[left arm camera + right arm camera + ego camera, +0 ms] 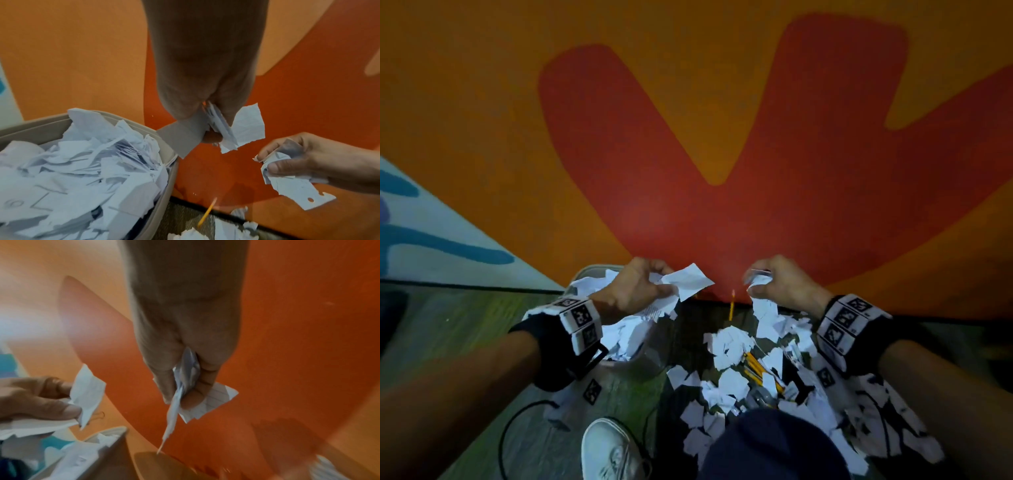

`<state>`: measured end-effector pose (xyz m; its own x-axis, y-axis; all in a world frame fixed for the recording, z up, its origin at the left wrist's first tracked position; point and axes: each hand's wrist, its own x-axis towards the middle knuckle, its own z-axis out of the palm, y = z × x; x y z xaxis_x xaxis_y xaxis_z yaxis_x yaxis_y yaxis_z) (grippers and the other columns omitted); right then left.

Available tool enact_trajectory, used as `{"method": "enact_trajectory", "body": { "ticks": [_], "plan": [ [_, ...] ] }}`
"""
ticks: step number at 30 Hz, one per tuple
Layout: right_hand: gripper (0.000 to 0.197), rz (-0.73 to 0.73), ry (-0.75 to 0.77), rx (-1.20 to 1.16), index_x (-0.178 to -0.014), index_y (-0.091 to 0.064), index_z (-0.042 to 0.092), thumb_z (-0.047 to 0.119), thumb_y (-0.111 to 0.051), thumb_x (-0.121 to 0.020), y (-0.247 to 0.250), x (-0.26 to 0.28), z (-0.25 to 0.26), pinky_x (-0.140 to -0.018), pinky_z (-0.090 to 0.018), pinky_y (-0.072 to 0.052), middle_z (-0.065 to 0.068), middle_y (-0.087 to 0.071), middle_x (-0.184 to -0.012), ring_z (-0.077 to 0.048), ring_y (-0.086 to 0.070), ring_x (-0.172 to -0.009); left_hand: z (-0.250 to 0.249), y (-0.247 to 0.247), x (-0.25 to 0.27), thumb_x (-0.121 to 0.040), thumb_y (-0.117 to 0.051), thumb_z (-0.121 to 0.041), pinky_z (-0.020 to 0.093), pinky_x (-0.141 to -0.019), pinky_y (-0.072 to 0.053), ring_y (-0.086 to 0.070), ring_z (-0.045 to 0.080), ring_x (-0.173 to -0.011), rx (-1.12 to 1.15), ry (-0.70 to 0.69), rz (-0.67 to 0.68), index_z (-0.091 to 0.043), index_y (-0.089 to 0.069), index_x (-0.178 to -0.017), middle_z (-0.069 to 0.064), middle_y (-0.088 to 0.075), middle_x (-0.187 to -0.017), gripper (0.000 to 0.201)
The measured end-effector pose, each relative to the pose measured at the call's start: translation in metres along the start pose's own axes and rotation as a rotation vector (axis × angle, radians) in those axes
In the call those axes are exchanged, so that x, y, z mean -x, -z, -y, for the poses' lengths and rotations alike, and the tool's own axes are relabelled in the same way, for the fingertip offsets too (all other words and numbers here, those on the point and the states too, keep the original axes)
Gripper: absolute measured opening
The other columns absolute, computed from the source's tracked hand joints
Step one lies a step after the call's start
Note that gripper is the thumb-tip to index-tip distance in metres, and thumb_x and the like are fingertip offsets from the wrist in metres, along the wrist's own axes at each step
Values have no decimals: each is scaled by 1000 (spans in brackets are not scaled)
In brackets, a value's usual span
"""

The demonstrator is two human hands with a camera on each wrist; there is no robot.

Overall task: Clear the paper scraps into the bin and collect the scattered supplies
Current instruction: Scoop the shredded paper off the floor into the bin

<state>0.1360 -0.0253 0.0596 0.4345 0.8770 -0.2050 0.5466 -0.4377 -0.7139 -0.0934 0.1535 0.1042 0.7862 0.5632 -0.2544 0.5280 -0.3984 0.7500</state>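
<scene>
My left hand (662, 282) pinches a bunch of torn white paper scraps (688, 279) just right of the grey bin (592, 272), which is heaped with paper (82, 162). The scraps (244, 126) hang from that hand beside the bin's rim (131, 120). My right hand (755, 282) grips another wad of scraps (213, 399), held in the air over the floor pile (736, 356). Yellow pencils (758, 370) lie half buried in that pile. One more pencil (731, 305) lies by the wall between my hands.
An orange and red wall (722, 171) rises right behind the bin and the pile. My white shoe (609, 452) and dark blue knee (767, 445) are at the bottom. A black cable (517, 421) loops over the floor at the lower left.
</scene>
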Motion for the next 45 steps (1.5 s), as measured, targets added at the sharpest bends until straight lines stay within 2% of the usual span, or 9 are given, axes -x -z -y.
{"method": "enact_trajectory", "body": {
  "ticks": [3,6,12,18,26,31,35,39,45],
  "plan": [
    [14,70,2,109,-93,-74,19,12,-76,-81,5,-5,32,-53,-17,-45,5,-71,-102,-2,-60,-64,4,11,16,-88,-74,-14,16,-47,-41,-54,3,-50,109,50,-57,-6,-69,-93,0,-66,-73,10],
    [17,171,-27,224,-97,-73,19,10,-75,-82,8,-12,62,-57,-30,-59,1,-70,-100,-13,-65,-66,12,26,30,-88,-74,-13,17,-42,-37,-50,4,-44,148,81,-108,-3,-69,-94,0,-65,-67,12],
    [17,155,105,113,-95,-75,22,18,-79,-79,-17,-40,128,-59,-29,-55,1,-74,-104,-13,-66,-68,54,67,41,-85,-77,-13,27,-57,-48,-62,16,-63,207,206,-267,-10,-72,-86,0,-72,-74,6],
    [11,219,169,7,-88,-75,20,20,-79,-77,-100,-72,176,-52,-27,-53,3,-74,-88,-7,-67,-65,99,69,39,-81,-72,-1,22,-46,-43,-54,14,-46,272,384,-402,-7,-66,-76,6,-63,-63,10],
    [79,424,-47,-94,-147,-36,24,22,-80,-81,-158,-75,178,-58,-53,-60,-6,-57,-121,-34,-73,-83,131,55,31,-87,-65,-2,35,-75,-52,-65,24,-82,580,461,-402,-6,-60,-116,13,-68,-98,29],
    [53,361,-133,-332,-139,-47,9,7,-67,-90,-147,-81,173,-42,-29,-46,-15,-65,-98,-20,-61,-52,141,70,42,-92,-65,-6,33,-81,-55,-65,24,-104,460,380,-311,-6,-58,-131,11,-65,-125,40],
    [30,367,-154,-448,-126,-60,6,2,-51,-98,-143,-81,178,-63,-33,-61,-12,-67,-94,-20,-67,-74,129,68,49,-95,-65,-22,36,-86,-56,-65,22,-106,214,203,-298,-16,-57,-137,4,-65,-126,43],
    [30,211,-36,-85,-101,-71,12,-4,-47,-94,-135,-86,165,-53,-26,-52,-12,-70,-86,-20,-65,-62,122,49,48,-97,-62,-29,32,-103,-43,-52,20,-128,-8,-5,-226,-18,-53,-140,2,-52,-145,46],
    [17,216,28,240,-92,-78,18,4,-68,-86,-139,-91,143,-89,-32,-57,5,-75,-84,-9,-70,-84,135,20,26,-94,-58,-42,50,-99,-44,-48,39,-124,-390,50,89,-24,-54,-133,15,-44,-135,43]
  ]
}}
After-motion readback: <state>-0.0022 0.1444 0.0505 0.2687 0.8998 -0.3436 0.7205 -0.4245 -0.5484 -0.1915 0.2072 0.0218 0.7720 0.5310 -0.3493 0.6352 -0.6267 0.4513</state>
